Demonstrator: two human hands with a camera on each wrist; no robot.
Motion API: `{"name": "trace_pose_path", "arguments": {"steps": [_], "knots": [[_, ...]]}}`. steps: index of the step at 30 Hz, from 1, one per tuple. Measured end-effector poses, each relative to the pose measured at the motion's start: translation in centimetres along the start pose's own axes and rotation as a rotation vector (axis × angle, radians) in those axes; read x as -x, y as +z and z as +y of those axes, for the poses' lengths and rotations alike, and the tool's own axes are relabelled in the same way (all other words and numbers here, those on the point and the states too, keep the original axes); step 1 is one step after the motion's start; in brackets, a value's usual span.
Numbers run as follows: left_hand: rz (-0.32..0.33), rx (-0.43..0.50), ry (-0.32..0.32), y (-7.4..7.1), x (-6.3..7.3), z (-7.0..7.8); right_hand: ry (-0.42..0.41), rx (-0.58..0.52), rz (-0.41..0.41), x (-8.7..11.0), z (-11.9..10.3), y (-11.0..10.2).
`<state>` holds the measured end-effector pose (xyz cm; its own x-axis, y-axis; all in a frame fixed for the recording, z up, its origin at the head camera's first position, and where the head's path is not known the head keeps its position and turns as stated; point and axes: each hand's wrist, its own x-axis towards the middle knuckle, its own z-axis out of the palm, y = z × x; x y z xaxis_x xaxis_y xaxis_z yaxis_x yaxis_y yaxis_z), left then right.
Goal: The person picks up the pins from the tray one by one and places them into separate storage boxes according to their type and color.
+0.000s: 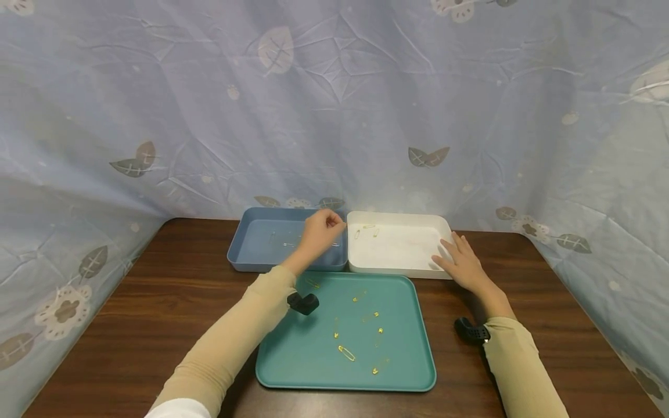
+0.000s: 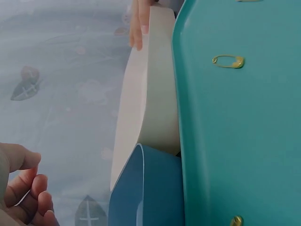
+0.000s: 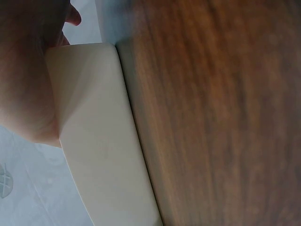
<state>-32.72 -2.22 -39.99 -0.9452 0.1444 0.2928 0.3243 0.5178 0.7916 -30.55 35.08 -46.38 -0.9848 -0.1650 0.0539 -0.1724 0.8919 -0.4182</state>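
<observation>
In the head view my left hand (image 1: 320, 233) is over the right side of the blue tray (image 1: 237, 247), near the white tray. Its fingers are curled and the thumb meets the index finger; no object shows between them in the left wrist view. My right hand (image 1: 462, 264) rests with spread fingers on the right rim of the white tray (image 1: 402, 247). A few gold safety pins (image 1: 357, 234) lie in the white tray's left part. Silver-looking safety pins (image 1: 288, 244) lie in the blue tray. Several more gold safety pins (image 1: 346, 353) are scattered on the green tray (image 1: 298, 366).
The blue and white trays stand side by side at the back of the brown wooden table (image 1: 172, 290), with the green tray in front. A pale blue patterned cloth (image 1: 334, 116) hangs behind. Black wrist devices (image 1: 303, 303) are worn on both wrists.
</observation>
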Motion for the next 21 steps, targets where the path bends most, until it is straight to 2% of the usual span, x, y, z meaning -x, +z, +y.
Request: {"name": "trace_pose_path", "arguments": {"steps": [7, 14, 21], "knots": [[-0.044, 0.020, -0.018, -1.6, 2.1, -0.5, -0.006, 0.010, 0.005, -0.1, 0.2, 0.1], [-0.059, 0.035, -0.035, -2.7, 4.0, -1.4, -0.017, 0.005, 0.010, 0.0, -0.2, 0.0], [-0.094, -0.006, -0.071, -3.7, 6.5, -2.6, -0.073, -0.071, 0.066, 0.0, 0.3, 0.4]]}}
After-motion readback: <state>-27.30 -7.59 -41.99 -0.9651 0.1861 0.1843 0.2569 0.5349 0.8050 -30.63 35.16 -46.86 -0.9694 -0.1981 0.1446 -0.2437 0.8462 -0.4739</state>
